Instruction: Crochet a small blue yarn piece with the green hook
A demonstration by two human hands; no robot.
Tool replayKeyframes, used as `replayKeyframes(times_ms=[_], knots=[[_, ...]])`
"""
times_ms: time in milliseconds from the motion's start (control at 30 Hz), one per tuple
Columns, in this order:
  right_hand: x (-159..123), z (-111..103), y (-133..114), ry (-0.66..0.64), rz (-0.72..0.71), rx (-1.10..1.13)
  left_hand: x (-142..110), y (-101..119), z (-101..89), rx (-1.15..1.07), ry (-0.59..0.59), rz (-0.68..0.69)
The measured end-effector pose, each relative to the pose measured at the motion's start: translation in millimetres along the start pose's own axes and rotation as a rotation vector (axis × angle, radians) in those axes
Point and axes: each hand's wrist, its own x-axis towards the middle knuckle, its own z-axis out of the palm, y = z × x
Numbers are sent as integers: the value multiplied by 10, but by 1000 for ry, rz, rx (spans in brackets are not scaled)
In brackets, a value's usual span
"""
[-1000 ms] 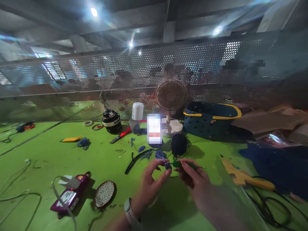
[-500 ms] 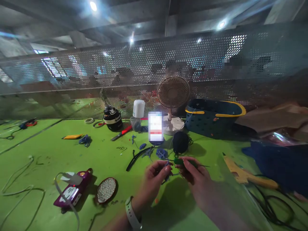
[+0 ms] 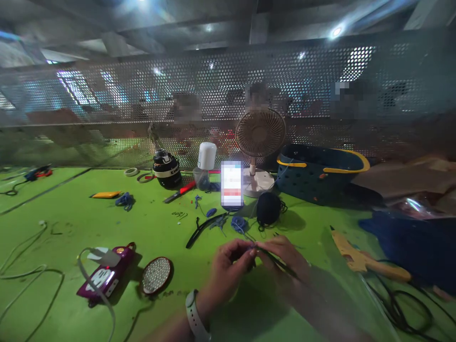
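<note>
My left hand (image 3: 233, 261) pinches a small bit of blue yarn (image 3: 252, 246) between thumb and fingertips, mostly hidden by the fingers. My right hand (image 3: 285, 259) is closed round a slim green-handled crochet hook (image 3: 281, 266), whose front end meets the yarn at my left fingertips. The fingertips of both hands nearly touch. A strand runs from the yarn toward a small blue wound bundle (image 3: 239, 223) just beyond. Behind it sits a dark navy ball of yarn (image 3: 269, 209). A phone (image 3: 232, 184) with a lit, blurred screen stands upright facing me.
A fan (image 3: 261, 135) and a dark basket (image 3: 317, 178) with yellow handles stand at the back. To the right lie a yellow glue gun (image 3: 356, 254) and dark cloth (image 3: 409, 247). On the left are a purple power bank (image 3: 109, 273), a round mirror-like disc (image 3: 156, 275) and cables.
My right hand has turned, so the crochet hook slants down toward my wrist instead of lying level. Its tip has come in to the yarn at my left fingertips. The view has shifted slightly.
</note>
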Motion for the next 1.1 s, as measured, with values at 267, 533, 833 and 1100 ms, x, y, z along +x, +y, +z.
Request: replayKeyframes(times_ms=[267, 533, 833, 1100], knots=[[77, -61, -187, 68, 287, 131, -3, 24, -107, 311, -4, 250], [62, -46, -105, 205, 653, 458, 27, 106, -69, -114, -151, 62], [184, -51, -110, 310, 628, 590, 28, 494, -350, -686, -43, -133], [-16, -4, -31, 274, 568, 527, 16, 737, -227, -292, 47, 368]])
